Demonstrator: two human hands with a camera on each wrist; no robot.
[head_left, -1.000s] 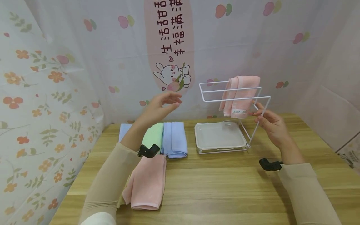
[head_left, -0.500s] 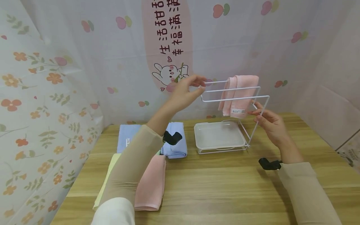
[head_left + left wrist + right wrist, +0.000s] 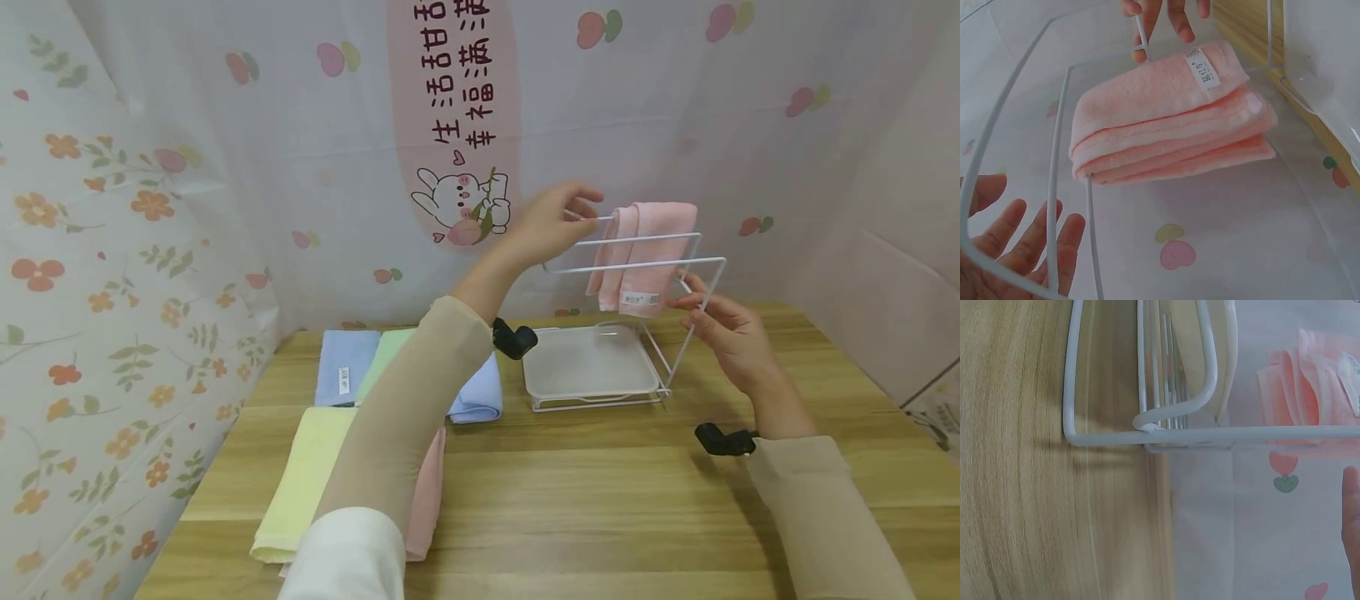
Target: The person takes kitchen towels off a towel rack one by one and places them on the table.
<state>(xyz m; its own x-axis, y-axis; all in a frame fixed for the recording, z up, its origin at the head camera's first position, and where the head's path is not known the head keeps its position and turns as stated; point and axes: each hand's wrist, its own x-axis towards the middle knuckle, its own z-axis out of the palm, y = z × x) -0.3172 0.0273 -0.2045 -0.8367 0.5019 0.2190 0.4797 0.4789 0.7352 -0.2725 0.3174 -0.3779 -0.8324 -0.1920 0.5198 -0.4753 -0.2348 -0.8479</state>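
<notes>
A white wire rack (image 3: 652, 264) stands on the table with a folded pink towel (image 3: 651, 287) hung over its top bars. My right hand (image 3: 731, 337) holds the rack's right upright, thumb in front and fingers behind. My left hand (image 3: 551, 221) is at the left end of the top bars, its fingers loosely bent around no object. In the left wrist view, the left fingers (image 3: 1029, 240) lie behind the bars, apart from the towel (image 3: 1160, 103); whether they touch a bar I cannot tell. Only one right finger (image 3: 1351, 506) shows at the right wrist view's edge.
A pale tray (image 3: 588, 367) sits in the rack's base. At left lie folded towels: blue (image 3: 348, 354), green (image 3: 386, 350), another blue (image 3: 480, 392), yellow (image 3: 311, 479) and pink (image 3: 431, 500), partly hidden by my left forearm. A printed curtain (image 3: 330, 167) hangs behind the wooden table (image 3: 585, 508).
My left hand has moved right, from above the folded towels to the left end of the rack's top bars. The right hand keeps its hold; rack and hung towel stay put.
</notes>
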